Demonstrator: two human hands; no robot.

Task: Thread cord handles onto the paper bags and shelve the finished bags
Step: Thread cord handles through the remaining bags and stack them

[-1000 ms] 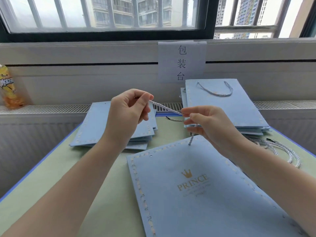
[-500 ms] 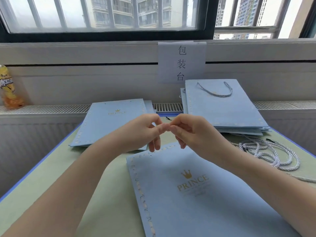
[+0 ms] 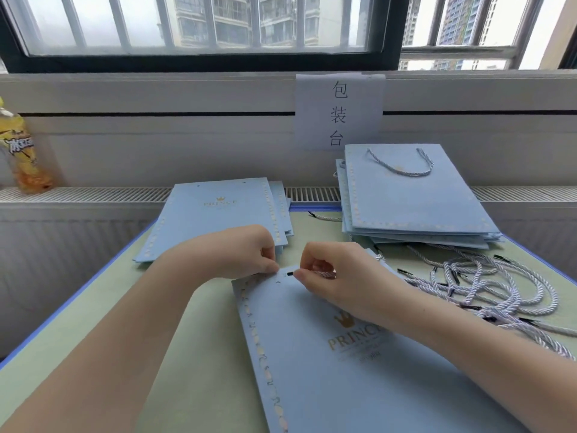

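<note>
Flat on the green table [image 3: 193,354]: 1 pale blue paper bag [image 3: 343,370], the landmark. At its far edge, left hand [image 3: 237,254] with curled fingers pinching the rim. Just right of that, right hand [image 3: 337,276] pinching a twisted cord [image 3: 324,273], black tip [image 3: 290,274] level with the punched hole. Beyond it left, unthreaded bags [image 3: 215,214]; beyond right, handled bags [image 3: 412,198]. Right of it, loose cords [image 3: 487,289].
</note>
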